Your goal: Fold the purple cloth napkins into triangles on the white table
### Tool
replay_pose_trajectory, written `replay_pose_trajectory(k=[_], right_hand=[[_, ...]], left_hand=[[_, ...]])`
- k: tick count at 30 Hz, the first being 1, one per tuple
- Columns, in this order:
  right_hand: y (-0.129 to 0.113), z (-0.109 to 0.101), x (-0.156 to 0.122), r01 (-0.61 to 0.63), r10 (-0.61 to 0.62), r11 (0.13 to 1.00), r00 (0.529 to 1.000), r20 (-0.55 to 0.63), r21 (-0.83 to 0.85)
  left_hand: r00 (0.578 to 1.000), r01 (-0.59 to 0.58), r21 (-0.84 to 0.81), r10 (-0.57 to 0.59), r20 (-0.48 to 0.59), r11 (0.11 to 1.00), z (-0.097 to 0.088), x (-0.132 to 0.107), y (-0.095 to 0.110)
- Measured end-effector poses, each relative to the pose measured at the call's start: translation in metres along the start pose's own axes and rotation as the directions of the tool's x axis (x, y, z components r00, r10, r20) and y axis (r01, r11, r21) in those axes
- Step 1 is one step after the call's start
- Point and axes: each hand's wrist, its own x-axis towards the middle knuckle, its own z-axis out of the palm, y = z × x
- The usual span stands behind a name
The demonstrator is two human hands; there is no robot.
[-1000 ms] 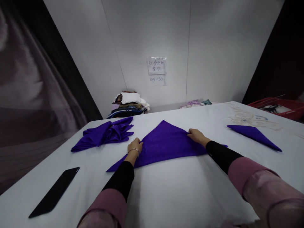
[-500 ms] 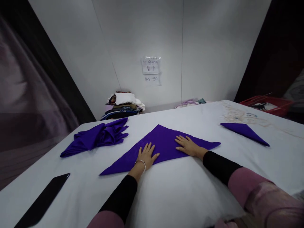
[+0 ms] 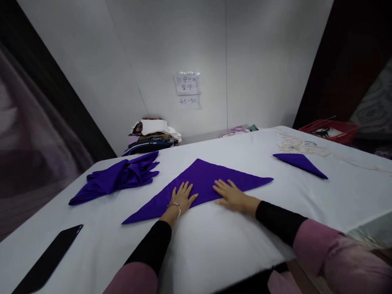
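Observation:
A purple cloth napkin (image 3: 200, 177), folded into a wide triangle, lies flat on the white-covered table with its peak pointing away from me. My left hand (image 3: 181, 199) rests on its near edge, left of the middle, fingers spread and flat; a bracelet circles the wrist. Over the near edge right of the middle is my right hand (image 3: 231, 196), its fingers stretched out on the cloth and its palm beyond the fold. Neither hand grips anything. To the right lies a smaller folded purple napkin (image 3: 301, 164). A loose heap of purple napkins (image 3: 118, 175) sits at the left.
A flat black object (image 3: 49, 259), like a phone or tablet, lies at the near left of the tablecloth (image 3: 101, 245). Piled clothes (image 3: 153, 134) stand by the wall, under a paper sign (image 3: 188, 87). A red basket (image 3: 339, 130) is at the far right.
My right hand has slid left and toward me, closer to the triangle's near edge. The left hand stays on the cloth. The whole view has shifted slightly.

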Motion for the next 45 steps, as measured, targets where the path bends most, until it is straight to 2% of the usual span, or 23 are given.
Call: replay_pose_trajectory(k=[2, 4, 7, 10, 12, 14, 16, 17, 18, 20, 22, 24, 27, 29, 31, 35, 40, 43, 45], right_hand=[[-0.018, 0.007, 0.004, 0.091, -0.093, 0.995, 0.995, 0.044, 0.040], [-0.014, 0.007, -0.002, 0.075, -0.077, 0.996, 0.996, 0.054, 0.041], [0.023, -0.004, -0.030, -0.081, 0.081, 0.997, 0.997, 0.017, -0.008], [0.076, -0.021, -0.072, -0.260, 0.259, 0.964, 0.966, -0.030, -0.048], [0.110, -0.031, -0.104, -0.387, 0.384, 0.920, 0.922, -0.060, -0.066], [0.137, -0.038, -0.129, -0.552, 0.545, 0.829, 0.834, -0.090, -0.090], [0.154, -0.042, -0.143, -0.665, 0.654, 0.739, 0.747, -0.120, -0.111], [0.156, -0.042, -0.143, -0.678, 0.663, 0.725, 0.735, -0.143, -0.121], [0.153, -0.042, -0.138, -0.663, 0.642, 0.738, 0.747, -0.169, -0.128], [0.132, -0.039, -0.117, -0.567, 0.538, 0.814, 0.818, -0.205, -0.128], [0.094, -0.033, -0.086, -0.420, 0.397, 0.902, 0.898, -0.191, -0.097], [0.048, -0.025, -0.052, -0.233, 0.225, 0.971, 0.966, -0.127, -0.047], [-0.010, -0.014, -0.010, 0.001, -0.002, 1.000, 0.999, -0.043, -0.007], [-0.029, -0.005, 0.007, 0.076, -0.076, 0.997, 0.997, -0.010, -0.009], [-0.032, 0.003, 0.015, 0.079, -0.079, 0.996, 0.997, 0.014, -0.027], [-0.014, 0.020, 0.015, 0.038, -0.037, 0.996, 0.999, 0.017, -0.078], [-0.002, 0.033, 0.013, 0.050, -0.052, 0.993, 0.998, -0.019, -0.110], [0.000, 0.036, 0.014, 0.045, -0.048, 0.992, 0.999, -0.022, -0.114], [0.001, 0.037, 0.014, 0.043, -0.045, 0.993, 0.999, -0.021, -0.111]], left_hand=[[1.000, -0.003, 0.009, 0.003, -0.006, 1.000, 0.000, 0.001, -0.001], [1.000, -0.007, 0.013, 0.008, -0.012, 1.000, 0.001, 0.001, -0.001], [1.000, -0.012, 0.008, 0.012, -0.013, 1.000, 0.002, 0.003, -0.003], [1.000, -0.006, 0.008, 0.006, -0.011, 1.000, 0.003, 0.005, -0.004], [1.000, 0.001, 0.012, 0.000, -0.013, 1.000, 0.003, 0.006, -0.004], [1.000, 0.003, 0.011, -0.003, -0.012, 1.000, 0.003, 0.006, -0.004], [1.000, -0.004, 0.003, 0.004, -0.011, 1.000, 0.004, 0.006, -0.003], [1.000, -0.010, -0.002, 0.010, -0.011, 1.000, 0.004, 0.006, -0.003], [1.000, -0.015, -0.006, 0.015, -0.012, 1.000, 0.004, 0.005, -0.003], [1.000, -0.020, -0.009, 0.020, -0.019, 1.000, 0.003, 0.003, -0.001], [1.000, -0.015, -0.007, 0.015, -0.021, 1.000, 0.002, 0.001, 0.000], [1.000, -0.015, -0.007, 0.014, -0.022, 1.000, -0.001, -0.002, 0.003], [1.000, -0.017, -0.010, 0.017, -0.022, 1.000, -0.004, -0.006, 0.005], [1.000, -0.017, -0.019, 0.016, -0.021, 1.000, -0.005, -0.008, 0.006], [1.000, -0.016, -0.033, 0.016, -0.018, 0.999, -0.004, -0.009, 0.006], [1.000, -0.012, -0.064, 0.012, -0.005, 0.998, -0.003, -0.010, 0.008], [0.999, 0.044, -0.089, -0.047, -0.026, 0.995, -0.001, -0.016, 0.007], [0.989, 0.138, -0.098, -0.142, -0.036, 0.986, 0.000, -0.029, -0.013], [0.972, 0.227, -0.100, -0.232, -0.044, 0.969, -0.002, -0.044, -0.038]])
